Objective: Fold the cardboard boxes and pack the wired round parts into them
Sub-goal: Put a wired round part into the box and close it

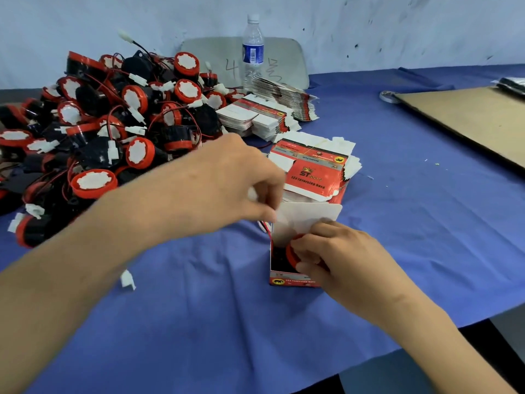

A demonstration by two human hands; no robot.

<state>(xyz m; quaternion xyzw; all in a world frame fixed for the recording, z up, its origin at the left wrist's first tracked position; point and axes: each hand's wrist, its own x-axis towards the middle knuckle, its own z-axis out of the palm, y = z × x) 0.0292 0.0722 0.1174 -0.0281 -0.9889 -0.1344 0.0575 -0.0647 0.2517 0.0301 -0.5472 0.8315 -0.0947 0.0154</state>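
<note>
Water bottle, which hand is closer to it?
Left. The left hand is straight in front of the water bottle; the right hand is farther forward, at the box.

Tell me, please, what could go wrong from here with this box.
1. The red wire sticks out over the edge of the box, so the flap may pinch it when closed.
2. The right hand presses the round part in, and the thin box might tip or buckle.

The matt blue cloth (199, 322) lies softly creased. At ten o'clock, smooth red-and-black plastic round parts (93, 182); at twelve, a clear plastic bottle (252, 49); centre, glossy printed card flat boxes (312, 177); at two, a dull brown cardboard sheet (477, 120).
</note>
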